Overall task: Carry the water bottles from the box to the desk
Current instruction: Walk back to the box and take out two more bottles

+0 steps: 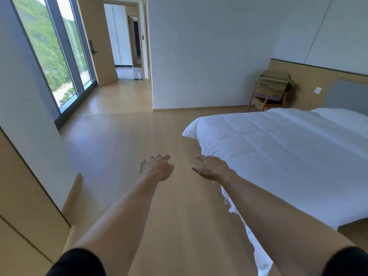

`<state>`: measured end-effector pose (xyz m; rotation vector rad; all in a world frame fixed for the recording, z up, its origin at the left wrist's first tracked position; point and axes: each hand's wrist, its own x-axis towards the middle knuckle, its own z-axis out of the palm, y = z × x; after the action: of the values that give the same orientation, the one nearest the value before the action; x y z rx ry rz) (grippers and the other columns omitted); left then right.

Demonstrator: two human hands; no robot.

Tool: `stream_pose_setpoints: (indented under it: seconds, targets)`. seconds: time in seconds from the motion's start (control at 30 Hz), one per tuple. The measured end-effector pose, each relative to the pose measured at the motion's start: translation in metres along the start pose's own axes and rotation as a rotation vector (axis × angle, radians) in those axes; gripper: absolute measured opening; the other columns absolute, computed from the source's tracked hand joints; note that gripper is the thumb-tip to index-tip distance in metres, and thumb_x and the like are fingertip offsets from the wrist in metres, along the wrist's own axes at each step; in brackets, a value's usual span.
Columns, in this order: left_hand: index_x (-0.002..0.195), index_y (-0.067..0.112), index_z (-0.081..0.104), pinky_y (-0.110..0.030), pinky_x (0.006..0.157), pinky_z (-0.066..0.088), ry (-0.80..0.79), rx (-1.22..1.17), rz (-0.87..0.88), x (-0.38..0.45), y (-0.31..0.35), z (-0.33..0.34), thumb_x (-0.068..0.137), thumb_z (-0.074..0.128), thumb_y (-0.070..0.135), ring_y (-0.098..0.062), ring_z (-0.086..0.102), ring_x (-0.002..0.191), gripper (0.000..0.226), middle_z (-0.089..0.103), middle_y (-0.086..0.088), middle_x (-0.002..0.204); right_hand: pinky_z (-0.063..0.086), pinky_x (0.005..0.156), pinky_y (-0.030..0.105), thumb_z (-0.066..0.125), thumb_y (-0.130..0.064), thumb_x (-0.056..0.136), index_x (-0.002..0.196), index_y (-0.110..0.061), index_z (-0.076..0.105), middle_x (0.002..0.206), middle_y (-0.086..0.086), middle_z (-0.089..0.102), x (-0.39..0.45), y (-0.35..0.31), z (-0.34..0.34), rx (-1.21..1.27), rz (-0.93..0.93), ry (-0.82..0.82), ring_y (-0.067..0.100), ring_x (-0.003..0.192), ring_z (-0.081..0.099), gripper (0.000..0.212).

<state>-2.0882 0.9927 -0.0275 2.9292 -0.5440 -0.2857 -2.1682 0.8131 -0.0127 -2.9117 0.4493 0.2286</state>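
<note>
A brown cardboard box [273, 83] with its flaps up sits on a wooden chair [264, 102] in the far right corner, beside the headboard. No water bottles show from here; the inside of the box is hidden. My left hand [157, 167] and my right hand [210, 167] are stretched out in front of me over the wooden floor, fingers loosely spread, both holding nothing. The box is far beyond them, across the room. No desk is in view.
A bed with a white duvet [278, 156] fills the right side, its near corner close to my right arm. A tall window [57, 56] runs along the left wall. An open door [99, 46] leads to a hallway at the back. Wooden cabinetry [23, 206] stands at my left.
</note>
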Motion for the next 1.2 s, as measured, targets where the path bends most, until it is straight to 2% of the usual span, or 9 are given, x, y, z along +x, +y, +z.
stream_pose_setpoints:
  seconds: [0.23, 0.43, 0.7, 1.03, 1.2]
  targets:
    - [0.153, 0.034, 0.035, -0.045, 0.114, 0.027, 0.010, 0.024, 0.006, 0.104, -0.006, -0.014, 0.103, 0.036, 0.049, -0.027, 0.035, 0.144, 0.052, 0.040, -0.002, 0.156, 0.038, 0.109, 0.043, 0.041, -0.058, 0.099, 0.155, -0.030, 0.033, 0.155, 0.006, 0.041, 0.109, 0.003, -0.004, 0.023, 0.005, -0.002, 0.028, 0.141, 0.041, 0.062]
    - [0.153, 0.034, 0.035, -0.044, 0.115, 0.028, 0.030, 0.058, -0.027, 0.212, -0.009, -0.033, 0.103, 0.038, 0.047, -0.027, 0.036, 0.144, 0.052, 0.040, -0.003, 0.156, 0.034, 0.110, 0.041, 0.041, -0.056, 0.100, 0.156, -0.029, 0.031, 0.159, 0.005, 0.035, 0.233, 0.008, -0.014, 0.061, -0.012, -0.019, 0.026, 0.144, 0.037, 0.063]
    - [0.153, 0.033, 0.036, -0.044, 0.115, 0.027, 0.060, 0.039, -0.116, 0.369, -0.005, -0.081, 0.103, 0.039, 0.045, -0.028, 0.037, 0.143, 0.051, 0.041, -0.004, 0.156, 0.038, 0.108, 0.042, 0.039, -0.058, 0.098, 0.154, -0.032, 0.032, 0.158, -0.003, 0.038, 0.399, 0.022, -0.057, 0.039, -0.068, -0.046, 0.026, 0.142, 0.039, 0.062]
    - [0.153, 0.033, 0.036, -0.045, 0.117, 0.027, 0.046, 0.026, -0.115, 0.516, -0.007, -0.096, 0.103, 0.040, 0.044, -0.028, 0.037, 0.143, 0.051, 0.041, -0.003, 0.156, 0.041, 0.107, 0.045, 0.039, -0.059, 0.098, 0.152, -0.032, 0.033, 0.152, 0.005, 0.044, 0.547, 0.018, -0.079, 0.042, -0.073, -0.059, 0.030, 0.136, 0.045, 0.060]
    - [0.154, 0.034, 0.035, -0.043, 0.115, 0.028, 0.027, 0.029, -0.049, 0.604, -0.013, -0.095, 0.102, 0.039, 0.046, -0.028, 0.037, 0.143, 0.053, 0.040, -0.003, 0.157, 0.039, 0.107, 0.042, 0.037, -0.057, 0.100, 0.153, -0.030, 0.031, 0.155, 0.005, 0.042, 0.619, 0.017, -0.086, 0.006, -0.055, -0.040, 0.030, 0.137, 0.043, 0.060]
